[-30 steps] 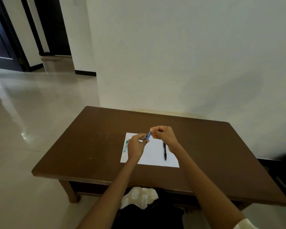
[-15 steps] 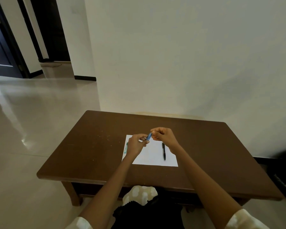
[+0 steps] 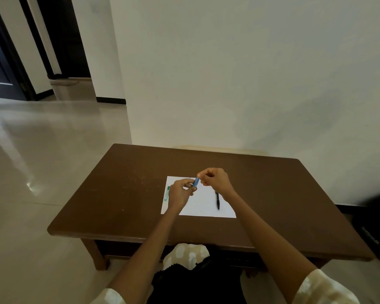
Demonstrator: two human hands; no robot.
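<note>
Both hands meet above a white sheet of paper [image 3: 203,205] on a low brown table [image 3: 123,194]. Between them is a small blue pen [image 3: 195,182], tilted up to the right. My left hand [image 3: 180,193] pinches its lower end with curled fingers. My right hand [image 3: 215,178] pinches its upper end. A black pen [image 3: 217,200] lies on the paper below my right wrist. A green pen [image 3: 167,193] lies on the paper's left edge, beside my left hand.
The table stands against a white wall [image 3: 250,84]. Glossy tiled floor [image 3: 42,161] spreads to the left, toward dark doorways [image 3: 64,36]. A black bag [image 3: 377,229] sits on the floor at the right. My knees are under the table's front edge.
The hands stay together on the blue pen above the paper. The view has tilted slightly, so the table sits a little lower and nearer; the pens on the paper have not moved.
</note>
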